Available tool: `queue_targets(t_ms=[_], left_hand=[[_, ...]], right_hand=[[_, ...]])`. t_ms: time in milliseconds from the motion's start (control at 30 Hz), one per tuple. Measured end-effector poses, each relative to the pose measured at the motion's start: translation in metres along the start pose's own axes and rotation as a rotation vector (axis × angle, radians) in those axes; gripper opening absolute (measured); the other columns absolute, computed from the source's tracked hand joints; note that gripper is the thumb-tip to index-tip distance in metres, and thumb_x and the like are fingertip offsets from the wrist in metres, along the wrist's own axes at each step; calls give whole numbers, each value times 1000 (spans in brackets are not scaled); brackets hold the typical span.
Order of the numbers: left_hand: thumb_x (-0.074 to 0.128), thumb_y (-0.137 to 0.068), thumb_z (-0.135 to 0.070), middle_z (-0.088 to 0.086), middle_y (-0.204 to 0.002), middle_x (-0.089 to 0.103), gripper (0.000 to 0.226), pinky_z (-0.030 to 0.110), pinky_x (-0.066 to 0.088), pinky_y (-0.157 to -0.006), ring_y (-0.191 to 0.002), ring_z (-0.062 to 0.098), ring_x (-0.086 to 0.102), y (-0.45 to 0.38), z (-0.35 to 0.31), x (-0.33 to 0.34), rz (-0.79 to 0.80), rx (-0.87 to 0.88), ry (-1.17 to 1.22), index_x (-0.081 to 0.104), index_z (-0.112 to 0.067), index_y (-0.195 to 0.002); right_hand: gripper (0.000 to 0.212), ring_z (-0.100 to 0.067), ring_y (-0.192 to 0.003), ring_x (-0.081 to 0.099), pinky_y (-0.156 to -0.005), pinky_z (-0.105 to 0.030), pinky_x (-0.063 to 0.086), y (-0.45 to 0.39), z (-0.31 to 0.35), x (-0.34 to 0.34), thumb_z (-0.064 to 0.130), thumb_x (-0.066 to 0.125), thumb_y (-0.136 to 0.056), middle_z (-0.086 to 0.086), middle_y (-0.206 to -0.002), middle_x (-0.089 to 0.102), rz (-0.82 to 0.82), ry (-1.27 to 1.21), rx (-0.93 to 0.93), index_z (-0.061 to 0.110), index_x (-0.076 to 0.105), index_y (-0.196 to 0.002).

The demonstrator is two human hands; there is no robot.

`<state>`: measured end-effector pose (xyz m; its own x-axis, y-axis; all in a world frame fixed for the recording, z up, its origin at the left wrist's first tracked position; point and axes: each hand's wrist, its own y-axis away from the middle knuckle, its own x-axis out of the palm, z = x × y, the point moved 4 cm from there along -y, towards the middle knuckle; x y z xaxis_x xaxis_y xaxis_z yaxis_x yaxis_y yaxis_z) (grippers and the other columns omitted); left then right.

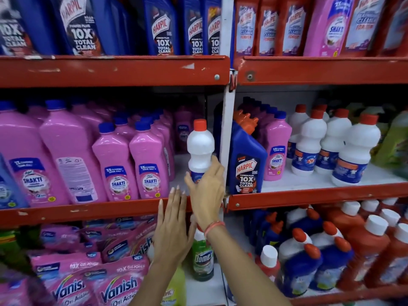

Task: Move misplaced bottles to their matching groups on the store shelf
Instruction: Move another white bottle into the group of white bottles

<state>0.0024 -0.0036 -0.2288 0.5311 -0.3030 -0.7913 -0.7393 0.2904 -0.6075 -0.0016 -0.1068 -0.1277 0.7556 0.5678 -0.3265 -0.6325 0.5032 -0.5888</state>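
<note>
A white bottle with a red cap [200, 146] stands at the right end of the middle-left shelf, beside the pink Shakti bottles [132, 164]. My right hand [207, 191] wraps around its lower half, thumb left, fingers right. My left hand [173, 226] is flat with fingers spread, just below and left of it, in front of the shelf's red edge, holding nothing. A group of matching white red-capped bottles [331, 142] stands on the middle-right shelf. A blue Harpic bottle [246, 160] sits between, next to a pink bottle [277, 149].
A white upright post [228, 129] divides the two shelf bays. Blue Harpic bottles [163, 25] fill the top shelf. Below are pink Vanish pouches [119, 281], a green Domex bottle [202, 257] and several blue, white and red bottles [331, 250].
</note>
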Motion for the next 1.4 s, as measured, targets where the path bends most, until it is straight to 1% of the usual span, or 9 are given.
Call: queue_targets(t_ms=[233, 500, 600, 733, 900, 1033, 1167, 1333, 1400], left_hand=[[37, -97, -46, 11, -160, 32, 66, 41, 7, -124, -150, 23, 25, 1, 3, -6, -14, 38, -2, 31, -8, -152], [20, -101, -55, 7, -159, 35, 69, 40, 5, -125, -150, 21, 26, 9, 4, -13, 14, -6, -21, 32, -11, -152], [16, -101, -55, 9, -158, 36, 70, 41, 8, -124, -149, 22, 28, 9, 1, -16, 10, -25, -41, 36, -9, -150], [27, -100, -50, 9, -160, 32, 67, 41, 5, -125, -150, 21, 24, 15, -11, -14, -31, -57, -35, 34, -8, -150], [25, -100, -46, 10, -161, 31, 64, 39, 4, -125, -150, 20, 22, 3, -60, -23, -127, -33, 24, 33, -8, -151], [28, -100, -46, 9, -162, 27, 63, 42, 9, -124, -152, 19, 17, -18, -113, -22, -171, 10, 50, 32, -10, -152], [29, -101, -46, 9, -161, 31, 62, 45, 17, -123, -151, 20, 22, -38, -177, -5, -200, 36, 101, 37, -8, -149], [32, -100, -45, 7, -164, 23, 64, 45, 15, -124, -152, 21, 19, -65, -248, 22, -177, 66, 110, 28, -9, -153], [30, -101, -45, 7, -164, 22, 64, 48, 15, -123, -153, 21, 18, -76, -265, 31, -160, 71, 108, 27, -9, -153]], right_hand=[[72, -30, -118, 58, -94, -39, 52, -8, 1, 10, 29, 79, -79, -12, -133, 54, -49, -19, 61, 9, 42, -138], [61, -22, -107, 64, -87, -25, 47, -17, 1, -9, 32, 81, -76, -6, -120, 66, 18, -170, -27, 13, 55, -127], [59, -11, -99, 63, -86, -23, 49, -24, 4, -27, 38, 82, -73, 0, -115, 70, 20, -238, -57, 18, 58, -124], [60, -8, -96, 63, -84, -23, 52, -31, 1, -62, 41, 83, -70, 6, -110, 71, 30, -297, -96, 23, 60, -122], [60, -9, -97, 68, -84, -29, 57, -43, -23, -115, 39, 85, -67, 12, -107, 71, 29, -357, -103, 29, 61, -121], [59, 1, -89, 65, -77, -7, 50, -60, -52, -162, 38, 87, -64, 28, -94, 63, 12, -361, -120, 32, 62, -118], [63, 0, -99, 66, -85, -19, 55, -85, -92, -205, 34, 89, -64, 24, -104, 67, -17, -397, -96, 30, 62, -122], [61, -2, -99, 68, -85, -21, 56, -115, -140, -247, 35, 88, -64, 21, -106, 69, -16, -380, -92, 34, 61, -119], [63, -5, -100, 69, -87, -29, 58, -126, -159, -257, 37, 88, -64, 14, -108, 71, -18, -362, -81, 28, 62, -120]])
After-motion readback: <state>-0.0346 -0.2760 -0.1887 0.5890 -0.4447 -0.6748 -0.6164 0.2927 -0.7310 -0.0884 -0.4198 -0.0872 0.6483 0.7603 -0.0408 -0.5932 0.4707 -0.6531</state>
